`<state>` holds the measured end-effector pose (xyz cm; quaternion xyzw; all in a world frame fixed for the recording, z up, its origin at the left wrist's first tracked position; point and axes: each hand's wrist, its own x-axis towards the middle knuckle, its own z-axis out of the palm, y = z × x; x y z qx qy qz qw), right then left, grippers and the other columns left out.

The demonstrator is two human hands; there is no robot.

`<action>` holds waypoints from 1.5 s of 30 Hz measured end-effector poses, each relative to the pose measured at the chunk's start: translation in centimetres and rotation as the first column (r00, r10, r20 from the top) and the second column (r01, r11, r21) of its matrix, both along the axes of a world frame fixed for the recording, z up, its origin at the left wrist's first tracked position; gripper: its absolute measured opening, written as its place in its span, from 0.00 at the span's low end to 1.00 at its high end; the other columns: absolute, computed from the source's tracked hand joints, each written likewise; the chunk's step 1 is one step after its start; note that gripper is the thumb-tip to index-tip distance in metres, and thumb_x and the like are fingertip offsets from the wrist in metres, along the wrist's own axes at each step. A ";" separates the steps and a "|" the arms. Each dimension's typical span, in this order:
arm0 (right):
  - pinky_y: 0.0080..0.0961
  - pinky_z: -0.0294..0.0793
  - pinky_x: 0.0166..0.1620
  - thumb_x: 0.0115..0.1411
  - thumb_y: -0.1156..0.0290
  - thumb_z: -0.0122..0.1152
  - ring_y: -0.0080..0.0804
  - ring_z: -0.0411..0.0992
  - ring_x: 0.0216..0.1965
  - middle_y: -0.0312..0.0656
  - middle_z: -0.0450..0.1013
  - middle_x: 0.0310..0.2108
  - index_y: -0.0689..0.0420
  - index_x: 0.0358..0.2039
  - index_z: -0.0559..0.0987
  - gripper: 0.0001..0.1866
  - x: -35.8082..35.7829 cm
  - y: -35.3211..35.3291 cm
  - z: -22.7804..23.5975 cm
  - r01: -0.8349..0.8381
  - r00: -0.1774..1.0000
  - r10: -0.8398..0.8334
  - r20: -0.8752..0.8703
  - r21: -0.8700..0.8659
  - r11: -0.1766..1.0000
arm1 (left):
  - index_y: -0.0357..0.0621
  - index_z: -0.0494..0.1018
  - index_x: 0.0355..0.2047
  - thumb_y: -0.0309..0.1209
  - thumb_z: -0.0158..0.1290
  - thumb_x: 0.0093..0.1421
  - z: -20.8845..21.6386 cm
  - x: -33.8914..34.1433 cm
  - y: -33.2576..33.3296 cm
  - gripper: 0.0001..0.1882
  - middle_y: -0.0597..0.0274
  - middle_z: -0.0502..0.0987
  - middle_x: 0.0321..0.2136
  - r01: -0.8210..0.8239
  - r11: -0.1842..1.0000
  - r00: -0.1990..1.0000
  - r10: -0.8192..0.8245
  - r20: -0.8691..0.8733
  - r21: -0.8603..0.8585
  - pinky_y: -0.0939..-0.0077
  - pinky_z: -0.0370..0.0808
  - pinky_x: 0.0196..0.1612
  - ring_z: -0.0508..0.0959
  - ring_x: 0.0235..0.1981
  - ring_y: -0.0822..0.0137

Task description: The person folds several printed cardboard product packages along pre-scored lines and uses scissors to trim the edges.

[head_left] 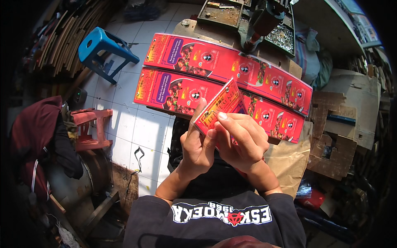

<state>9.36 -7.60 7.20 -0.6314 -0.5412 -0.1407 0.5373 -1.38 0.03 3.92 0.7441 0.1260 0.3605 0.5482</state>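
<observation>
Both hands hold a folded red printed cardboard piece (221, 105) in front of my chest. My left hand (198, 144) grips its lower left edge, thumb raised along the side. My right hand (242, 140) wraps the lower right part, thumb pressed on the printed face. Just beyond, two long red printed cardboard strips (194, 58) with food pictures lie flat side by side on a workbench (186, 27).
A blue plastic stool (101, 47) stands on white tiles at upper left. A red stool (89, 128) and dark red cloth (33, 132) are at left. Brown cardboard sheets (343, 111) pile up at right. A metal tray of small parts (281, 37) sits behind the strips.
</observation>
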 end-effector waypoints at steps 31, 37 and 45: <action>0.24 0.76 0.31 0.41 0.80 0.63 0.34 0.76 0.29 0.38 0.76 0.26 0.57 0.38 0.81 0.19 0.3 -0.1 -2.0 0.091 0.984 -0.089 0.151 -0.005 0.996 | 0.28 0.50 0.61 0.35 0.43 0.67 -1.2 0.2 -0.5 0.29 0.39 0.61 0.59 0.004 0.981 0.999 0.005 0.046 -0.193 0.70 0.70 0.52 0.73 0.52 0.58; 0.24 0.76 0.31 0.39 0.79 0.65 0.33 0.76 0.30 0.38 0.76 0.27 0.56 0.38 0.82 0.20 0.6 -0.3 -1.3 0.043 0.987 -0.037 0.155 -0.034 0.998 | 0.29 0.50 0.62 0.35 0.44 0.67 -0.8 0.0 -0.5 0.30 0.39 0.61 0.59 0.044 0.980 0.997 -0.032 0.063 -0.196 0.69 0.69 0.52 0.73 0.52 0.58; 0.36 0.68 0.49 0.46 0.82 0.68 0.38 0.76 0.40 0.40 0.78 0.27 0.59 0.39 0.80 0.18 1.7 -1.3 -1.5 0.055 0.947 -0.074 -0.311 -0.068 0.996 | 0.30 0.55 0.59 0.34 0.45 0.66 -1.0 0.9 -0.6 0.26 0.46 0.70 0.49 -0.048 0.919 0.987 0.104 0.123 -0.390 0.71 0.66 0.55 0.72 0.50 0.64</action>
